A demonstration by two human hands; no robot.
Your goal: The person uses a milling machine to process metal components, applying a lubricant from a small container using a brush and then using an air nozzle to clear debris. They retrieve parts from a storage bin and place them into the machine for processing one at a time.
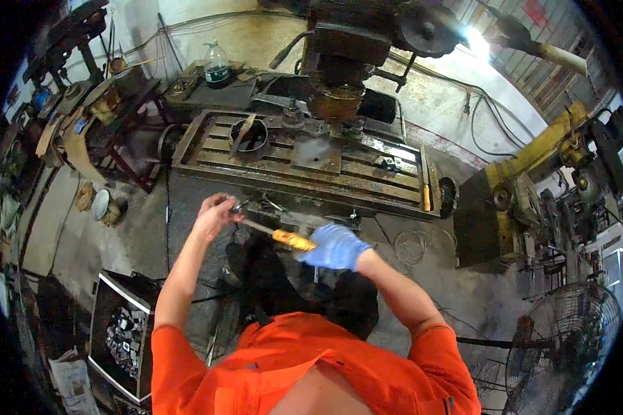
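Note:
My bare left hand (217,216) is closed around a small metal part (238,206), mostly hidden by the fingers. In its blue glove, my right hand (333,247) grips a hand tool by its yellow handle (294,240). The tool's slim metal blade points left and reaches the part in my left hand; whether it is a file or a screwdriver I cannot tell. Both hands are in front of my body, short of the near edge of a slotted milling machine table (284,181). Motion slightly blurs my right hand.
Above the table hangs the dark machine head (346,48). A round pot (249,136) and an orange-handled tool (426,197) lie on the table. A bin (147,304) of small metal parts stands lower left. At lower right is a fan (564,339); coiled wire (414,247) lies on the floor.

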